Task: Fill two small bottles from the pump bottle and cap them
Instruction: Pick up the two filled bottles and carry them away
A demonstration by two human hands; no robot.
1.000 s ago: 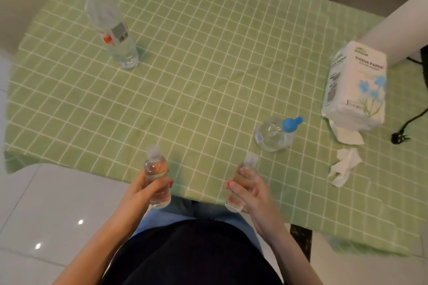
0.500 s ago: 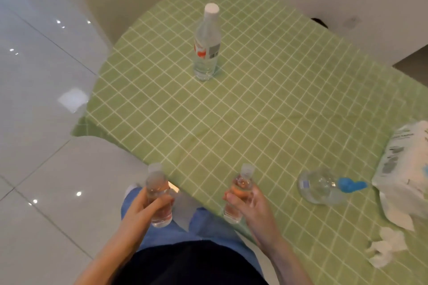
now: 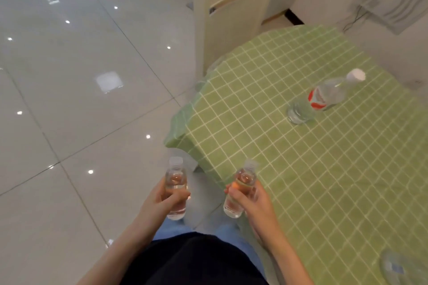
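A single head-worn wide-angle camera looks forward and steeply down from above the person's lap, close over the left hand (image 3: 162,201) and right hand (image 3: 252,201), with no second view to overlap it. Taking the green checked table (image 3: 301,169) as landmark, the camera sits off its near left corner and faces obliquely across that corner. The table fills the right half of the frame, glossy floor tiles (image 3: 69,99) spread left of it, and a pale chair (image 3: 222,25) stands beyond its far left edge.

Both forearms reach forward, the left hand (image 3: 162,199) and right hand (image 3: 251,201) each curled closed, thumbs in front, held level and apart.
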